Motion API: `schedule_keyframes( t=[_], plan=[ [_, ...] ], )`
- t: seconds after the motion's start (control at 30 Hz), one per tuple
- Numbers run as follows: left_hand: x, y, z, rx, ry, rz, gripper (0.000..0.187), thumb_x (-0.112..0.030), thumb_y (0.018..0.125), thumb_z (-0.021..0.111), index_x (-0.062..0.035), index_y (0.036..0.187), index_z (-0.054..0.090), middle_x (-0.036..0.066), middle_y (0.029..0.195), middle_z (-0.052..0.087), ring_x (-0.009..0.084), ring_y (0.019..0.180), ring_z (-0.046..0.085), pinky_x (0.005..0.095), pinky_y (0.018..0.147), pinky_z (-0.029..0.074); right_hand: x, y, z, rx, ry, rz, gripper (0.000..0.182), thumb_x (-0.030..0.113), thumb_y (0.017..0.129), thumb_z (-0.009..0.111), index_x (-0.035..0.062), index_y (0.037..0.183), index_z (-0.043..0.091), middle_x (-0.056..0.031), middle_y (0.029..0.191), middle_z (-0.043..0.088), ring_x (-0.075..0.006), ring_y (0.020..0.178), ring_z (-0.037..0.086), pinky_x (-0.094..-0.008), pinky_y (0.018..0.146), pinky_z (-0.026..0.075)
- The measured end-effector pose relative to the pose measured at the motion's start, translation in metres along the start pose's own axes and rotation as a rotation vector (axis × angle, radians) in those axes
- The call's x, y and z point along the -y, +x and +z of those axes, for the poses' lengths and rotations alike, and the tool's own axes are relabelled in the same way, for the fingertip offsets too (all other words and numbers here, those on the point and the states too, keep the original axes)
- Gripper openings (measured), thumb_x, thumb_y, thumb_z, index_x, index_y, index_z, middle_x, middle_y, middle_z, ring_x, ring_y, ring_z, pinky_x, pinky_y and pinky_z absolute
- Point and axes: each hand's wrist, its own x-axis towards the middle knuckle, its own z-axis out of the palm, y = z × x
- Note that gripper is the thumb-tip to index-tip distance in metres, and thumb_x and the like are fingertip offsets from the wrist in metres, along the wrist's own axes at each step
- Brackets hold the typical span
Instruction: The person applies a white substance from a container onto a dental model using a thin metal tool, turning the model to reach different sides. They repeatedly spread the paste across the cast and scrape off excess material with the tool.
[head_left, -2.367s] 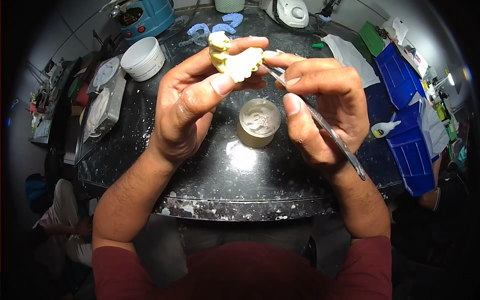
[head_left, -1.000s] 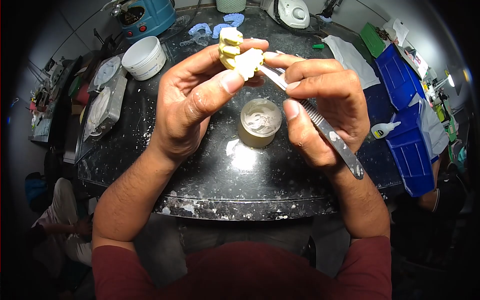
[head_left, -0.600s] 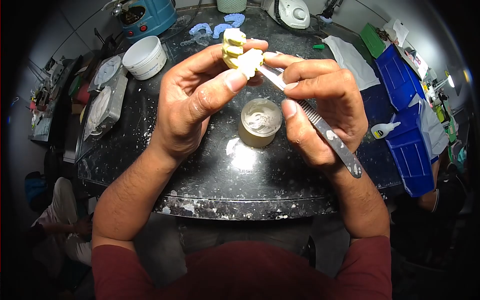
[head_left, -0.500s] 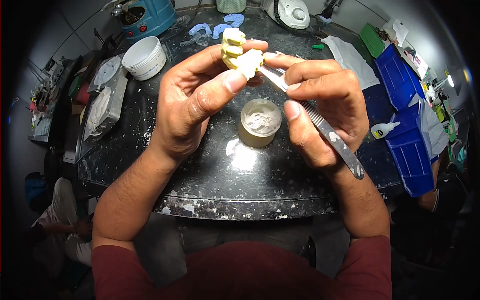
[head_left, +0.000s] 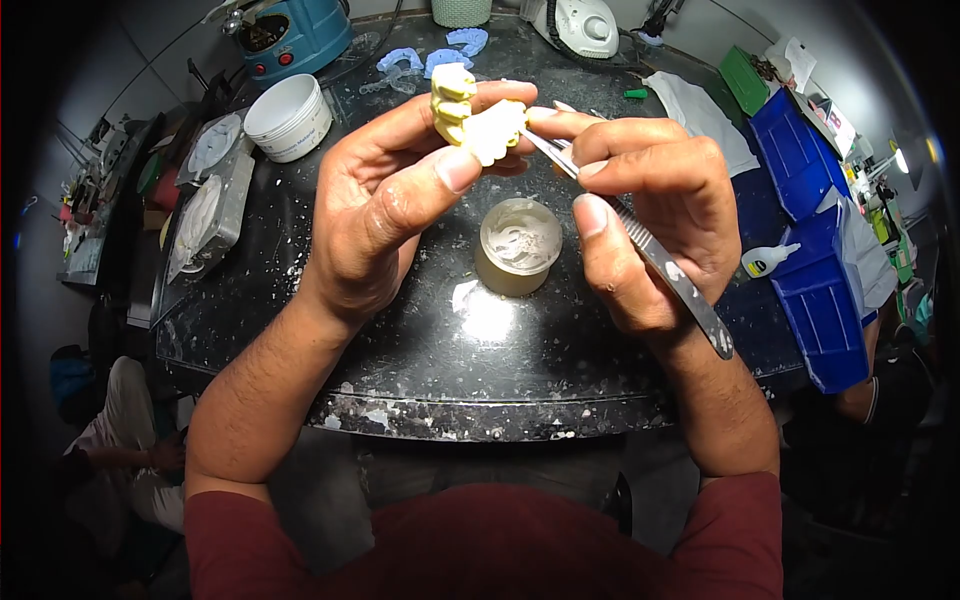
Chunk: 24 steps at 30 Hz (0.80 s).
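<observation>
My left hand pinches a pale yellow dental model between thumb and fingers, up above the bench. A row of teeth shapes stands up at the model's left side. In my right hand is a metal scalpel handle with a ridged grip, held like a pen. Its narrow tip meets the right edge of the model; the exact contact is too small to make out. Below both hands stands a small round jar with a cloudy, greyish film inside its top.
A white tub and a plaster-crusted metal box stand at the left. Blue dental impressions lie at the back. On the right are blue trays, a small white bottle and a white cloth. Another person sits at lower left.
The model has tilted slightly in my left hand, its tooth row shifting left and down. My right hand and the scalpel handle have moved only slightly.
</observation>
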Motion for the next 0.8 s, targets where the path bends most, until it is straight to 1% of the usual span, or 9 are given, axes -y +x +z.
schedule_keyframes(
  t=[0.1, 0.17, 0.4, 0.47, 0.5, 0.57, 0.63, 0.7, 0.8],
  plan=[
    [0.000, 0.000, 0.000, -0.004, 0.017, 0.006, 0.048, -0.021, 0.088, 0.058, 0.0080, 0.127, 0.057, 0.016, 0.123, 0.063, 0.0200, 0.105, 0.063, 0.0352, 0.098, 0.048, -0.001, 0.000, -0.003, 0.002, -0.028, -0.027, 0.020, -0.006, 0.073, 0.067, -0.0020, 0.092, 0.063, -0.0140, 0.091, 0.066, -0.0275, 0.095, 0.070, -0.0369, 0.084, 0.055],
    [0.001, 0.000, -0.001, -0.007, 0.009, 0.004, 0.049, -0.021, 0.088, 0.058, 0.0079, 0.127, 0.057, 0.016, 0.122, 0.063, 0.0204, 0.106, 0.063, 0.0353, 0.098, 0.048, 0.001, 0.000, -0.011, 0.204, -0.097, -0.022, 0.025, -0.008, 0.081, 0.057, -0.0011, 0.104, 0.052, -0.0174, 0.100, 0.062, -0.0373, 0.107, 0.065, -0.0501, 0.098, 0.049],
    [-0.001, 0.000, -0.001, 0.002, -0.003, 0.002, 0.049, -0.021, 0.088, 0.058, 0.0076, 0.128, 0.056, 0.017, 0.126, 0.062, 0.0214, 0.107, 0.063, 0.0364, 0.099, 0.048, 0.000, 0.001, -0.008, 0.210, -0.076, -0.029, 0.023, -0.008, 0.082, 0.056, -0.0013, 0.104, 0.052, -0.0176, 0.100, 0.061, -0.0367, 0.107, 0.065, -0.0504, 0.097, 0.049],
    [-0.005, 0.000, -0.002, 0.036, 0.134, -0.051, 0.071, -0.036, 0.085, 0.056, 0.0155, 0.133, 0.046, 0.029, 0.134, 0.052, 0.0323, 0.117, 0.059, 0.0483, 0.106, 0.043, -0.001, -0.001, 0.001, -0.026, 0.062, 0.012, 0.022, -0.009, 0.074, 0.065, -0.0026, 0.094, 0.060, -0.0137, 0.091, 0.065, -0.0272, 0.095, 0.069, -0.0379, 0.087, 0.055],
    [-0.003, 0.000, -0.002, 0.036, 0.133, -0.052, 0.071, -0.036, 0.085, 0.056, 0.0155, 0.133, 0.046, 0.029, 0.134, 0.052, 0.0323, 0.117, 0.059, 0.0483, 0.106, 0.043, -0.001, -0.002, 0.001, -0.023, 0.074, 0.023, 0.022, -0.010, 0.074, 0.064, -0.0031, 0.094, 0.060, -0.0145, 0.092, 0.065, -0.0274, 0.096, 0.069, -0.0382, 0.088, 0.054],
    [0.001, 0.000, -0.002, 0.023, -0.006, 0.008, 0.048, -0.021, 0.089, 0.058, 0.0072, 0.128, 0.056, 0.017, 0.128, 0.061, 0.0213, 0.107, 0.063, 0.0370, 0.099, 0.048, -0.001, -0.002, 0.001, -0.014, 0.066, 0.027, 0.022, -0.009, 0.074, 0.065, -0.0029, 0.094, 0.060, -0.0144, 0.093, 0.065, -0.0273, 0.096, 0.069, -0.0379, 0.088, 0.054],
    [0.001, 0.000, -0.003, 0.023, -0.005, 0.002, 0.048, -0.021, 0.089, 0.058, 0.0072, 0.128, 0.056, 0.017, 0.127, 0.061, 0.0213, 0.107, 0.063, 0.0369, 0.099, 0.048, -0.001, -0.002, -0.002, -0.005, 0.059, 0.030, 0.021, -0.009, 0.074, 0.065, -0.0027, 0.094, 0.060, -0.0142, 0.093, 0.065, -0.0271, 0.096, 0.069, -0.0376, 0.088, 0.054],
    [0.000, 0.000, -0.002, 0.024, -0.003, -0.005, 0.048, -0.021, 0.089, 0.058, 0.0071, 0.128, 0.056, 0.017, 0.127, 0.061, 0.0213, 0.107, 0.063, 0.0367, 0.099, 0.048, 0.001, -0.002, -0.009, 0.161, -0.057, 0.024, 0.021, -0.007, 0.085, 0.057, -0.0016, 0.104, 0.052, -0.0179, 0.100, 0.061, -0.0350, 0.105, 0.064, -0.0488, 0.097, 0.049],
    [0.000, 0.000, -0.001, 0.008, -0.011, 0.002, 0.049, -0.022, 0.089, 0.059, 0.0073, 0.128, 0.057, 0.016, 0.126, 0.062, 0.0209, 0.107, 0.063, 0.0362, 0.099, 0.048, -0.001, -0.002, -0.008, 0.157, -0.044, 0.015, 0.020, -0.006, 0.084, 0.058, -0.0015, 0.103, 0.052, -0.0178, 0.100, 0.062, -0.0352, 0.105, 0.064, -0.0487, 0.097, 0.049]
  ],
)
